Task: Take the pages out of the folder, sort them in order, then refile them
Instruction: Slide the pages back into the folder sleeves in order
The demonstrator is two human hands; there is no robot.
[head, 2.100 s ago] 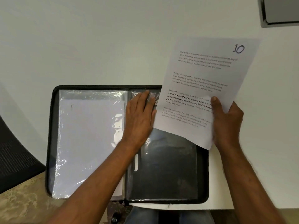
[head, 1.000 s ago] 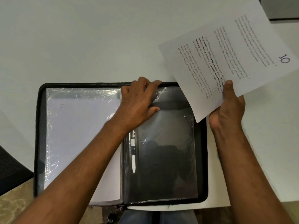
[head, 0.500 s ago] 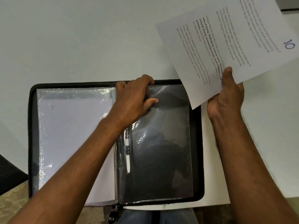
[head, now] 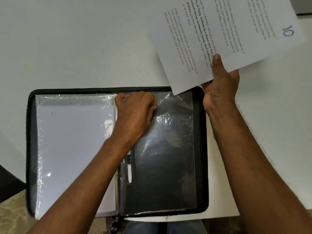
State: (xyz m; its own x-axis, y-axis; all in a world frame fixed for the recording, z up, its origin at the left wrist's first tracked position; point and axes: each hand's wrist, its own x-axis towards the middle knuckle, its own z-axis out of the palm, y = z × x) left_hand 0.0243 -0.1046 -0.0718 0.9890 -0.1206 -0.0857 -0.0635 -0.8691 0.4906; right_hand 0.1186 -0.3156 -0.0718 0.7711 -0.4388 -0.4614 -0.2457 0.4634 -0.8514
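Observation:
A black zip folder [head: 28,149] lies open on the white table. Its left side shows a clear sleeve with a white page [head: 72,149] inside. The right side shows an empty clear sleeve [head: 168,157] over the black backing. My left hand [head: 136,112] has its fingers curled at the top edge of that empty sleeve, near the spine. My right hand [head: 219,81] holds a printed page marked 10 [head: 228,31] above the folder's top right corner, turned sideways, thumb on top.
A pen [head: 129,169] sits in the folder's spine loop. The white table [head: 76,39] stretches behind and to the right. A dark chair [head: 8,183] is at the lower left. The table's near edge runs just under the folder.
My right hand has turned page 10 sideways and lifted it up and right. My left hand went from lying flat on the sleeve to curling its fingers at the sleeve's top edge.

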